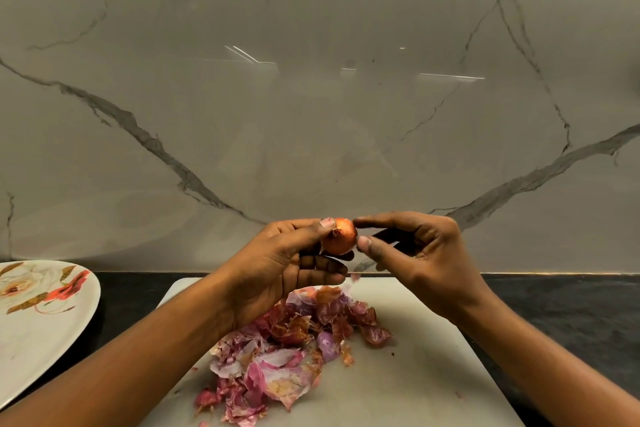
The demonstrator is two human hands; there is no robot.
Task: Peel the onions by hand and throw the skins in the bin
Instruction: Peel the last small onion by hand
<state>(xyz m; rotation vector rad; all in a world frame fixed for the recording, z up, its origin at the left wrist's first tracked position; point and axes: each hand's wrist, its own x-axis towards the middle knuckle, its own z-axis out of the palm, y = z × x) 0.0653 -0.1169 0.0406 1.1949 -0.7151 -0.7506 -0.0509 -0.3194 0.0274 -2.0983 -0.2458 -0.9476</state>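
A small orange-brown onion (340, 236) with its dry skin on is held up above the white cutting board (415, 374). My left hand (287, 267) grips it, thumb on top and fingers curled underneath. My right hand (412, 253) pinches the onion's right end between thumb and forefinger. Below the hands a heap of pink and purple onion skins (277, 354) lies on the board, with a small peeled purple onion piece (327, 345) at its right side. No bin is in view.
A white plate with a floral pattern (38, 322) sits on the dark counter (568, 308) at the left. A marble-patterned wall (311, 97) rises right behind the board. The board's right half is bare.
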